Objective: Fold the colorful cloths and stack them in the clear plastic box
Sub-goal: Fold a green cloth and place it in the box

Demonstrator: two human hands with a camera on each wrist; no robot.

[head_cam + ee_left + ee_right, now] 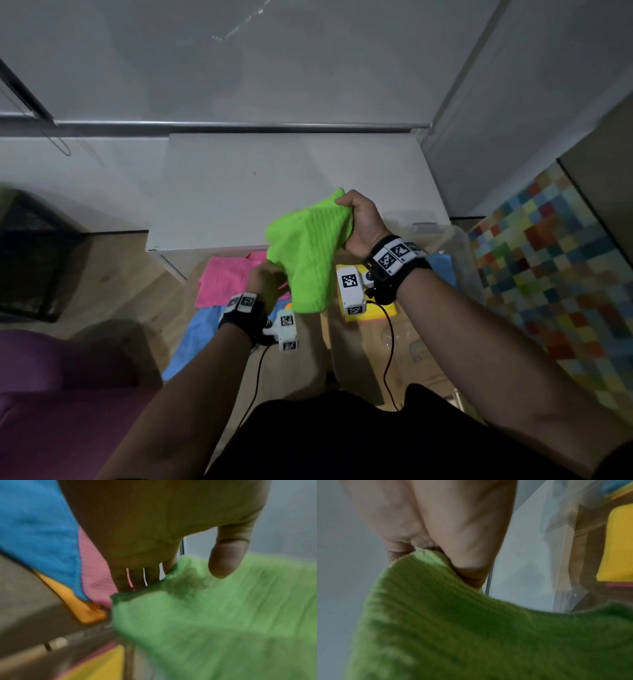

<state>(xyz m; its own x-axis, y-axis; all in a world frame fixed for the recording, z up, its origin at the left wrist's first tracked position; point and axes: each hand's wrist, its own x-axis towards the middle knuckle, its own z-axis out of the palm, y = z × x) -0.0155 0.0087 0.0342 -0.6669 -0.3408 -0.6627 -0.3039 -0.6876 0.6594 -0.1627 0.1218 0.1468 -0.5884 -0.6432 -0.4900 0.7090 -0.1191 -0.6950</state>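
A bright green ribbed cloth point(308, 253) hangs in the air between my hands. My right hand point(346, 205) grips its top corner, thumb and curled fingers closed on the cloth point(471, 635). Lower and to the left, my left hand point(274, 270) holds an edge of the cloth point(223, 615), fingers behind it and thumb point(226, 555) in front. Below lie a pink cloth point(226, 277), a blue cloth point(195, 339) and a yellow cloth point(373, 308). The clear plastic box point(455, 240) stands at the right with a blue cloth point(442, 267) inside.
A white cabinet top point(291, 178) lies just beyond the hands. A black mesh basket point(34, 257) stands at the left, with a purple seat point(51, 394) nearer. A multicoloured checked surface point(548, 260) fills the right. Wooden floor shows under the cloths.
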